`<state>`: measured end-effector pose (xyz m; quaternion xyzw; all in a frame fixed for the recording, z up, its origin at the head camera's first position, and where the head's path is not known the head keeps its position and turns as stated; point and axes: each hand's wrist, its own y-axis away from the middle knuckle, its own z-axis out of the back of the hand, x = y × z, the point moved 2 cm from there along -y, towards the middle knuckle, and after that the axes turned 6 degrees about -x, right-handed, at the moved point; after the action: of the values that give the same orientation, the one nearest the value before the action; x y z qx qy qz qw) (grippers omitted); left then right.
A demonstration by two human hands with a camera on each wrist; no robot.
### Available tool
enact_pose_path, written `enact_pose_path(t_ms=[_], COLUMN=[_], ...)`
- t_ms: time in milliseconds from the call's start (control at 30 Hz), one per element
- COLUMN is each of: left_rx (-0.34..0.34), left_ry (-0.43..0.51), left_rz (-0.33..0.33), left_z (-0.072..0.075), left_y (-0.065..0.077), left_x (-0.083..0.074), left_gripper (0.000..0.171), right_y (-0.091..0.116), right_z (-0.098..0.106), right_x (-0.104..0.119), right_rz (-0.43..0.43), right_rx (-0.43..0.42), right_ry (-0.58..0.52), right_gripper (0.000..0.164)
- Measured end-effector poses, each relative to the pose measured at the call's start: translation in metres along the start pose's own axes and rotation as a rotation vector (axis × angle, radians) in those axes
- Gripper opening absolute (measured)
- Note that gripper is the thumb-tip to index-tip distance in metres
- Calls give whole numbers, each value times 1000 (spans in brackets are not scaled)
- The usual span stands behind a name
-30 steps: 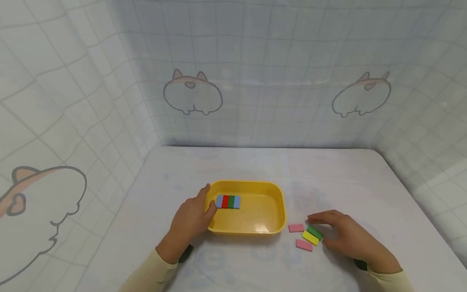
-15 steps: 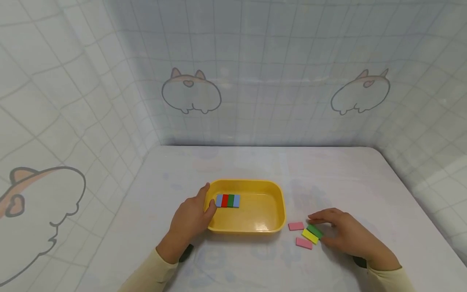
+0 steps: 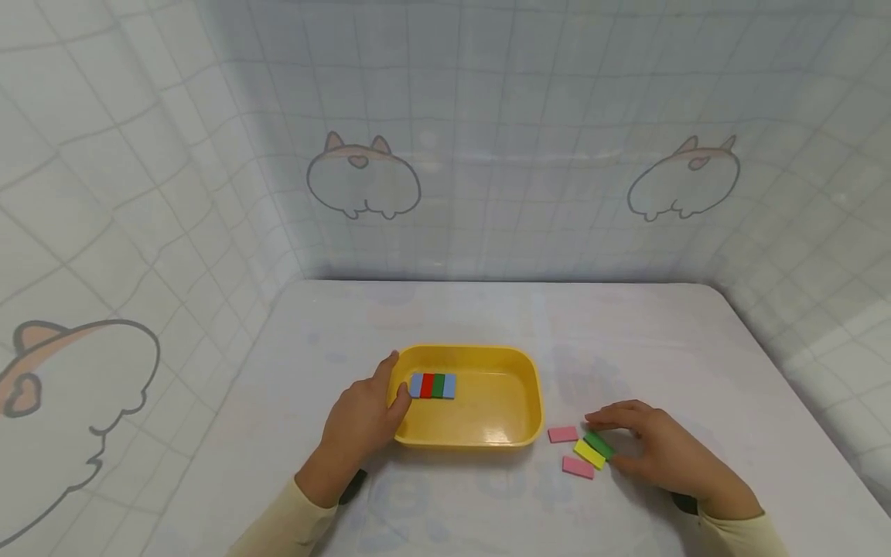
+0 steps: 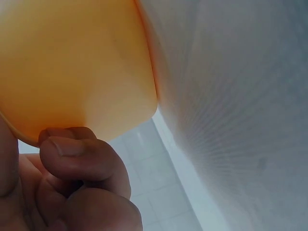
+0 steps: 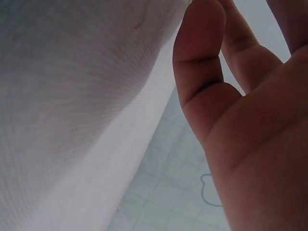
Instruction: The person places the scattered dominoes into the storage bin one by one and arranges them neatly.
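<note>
My left hand (image 3: 360, 418) holds the left end of a yellow tray (image 3: 468, 439), its thumb over the rim. In the left wrist view, curled fingers (image 4: 84, 159) lie against the tray's outer wall. Inside the tray, a light blue, a red (image 3: 427, 385), a green and another light blue tile (image 3: 449, 386) lie side by side. My right hand (image 3: 657, 445) rests by a loose green tile (image 3: 599, 445), with the thumb and fingers bent around it but loosely spread. Whether they touch the tile is unclear. Beside it is a yellow tile (image 3: 589, 454).
Two pink tiles, one (image 3: 563, 435) by the tray's right corner and one (image 3: 578, 467) nearer the front, lie left of the right hand. A white cloth (image 3: 452, 510) covers the table. Grid-patterned curtains (image 3: 515, 155) rise behind it and at both sides.
</note>
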<state>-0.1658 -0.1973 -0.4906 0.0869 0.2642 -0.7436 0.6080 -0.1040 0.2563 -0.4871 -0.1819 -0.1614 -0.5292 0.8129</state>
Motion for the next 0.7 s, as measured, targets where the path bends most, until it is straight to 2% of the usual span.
enact_pose_path(t_ms=[167,367,700], left_rx=[2,-8,-13], left_ry=[-8,-9,-6], left_rz=[2,-5,-6], left_z=[-1,-2,-2], left_y=[1,1,1], left_x=[1,2,2], left_gripper=[63,62,62], right_y=[0,3,4], right_z=[0,0,1], right_x=[0,-5,-6], right_rz=[-9,16,26], right_rx=[3,-59,-103], right_ry=[-14,5,31], right_gripper=[62,63,64])
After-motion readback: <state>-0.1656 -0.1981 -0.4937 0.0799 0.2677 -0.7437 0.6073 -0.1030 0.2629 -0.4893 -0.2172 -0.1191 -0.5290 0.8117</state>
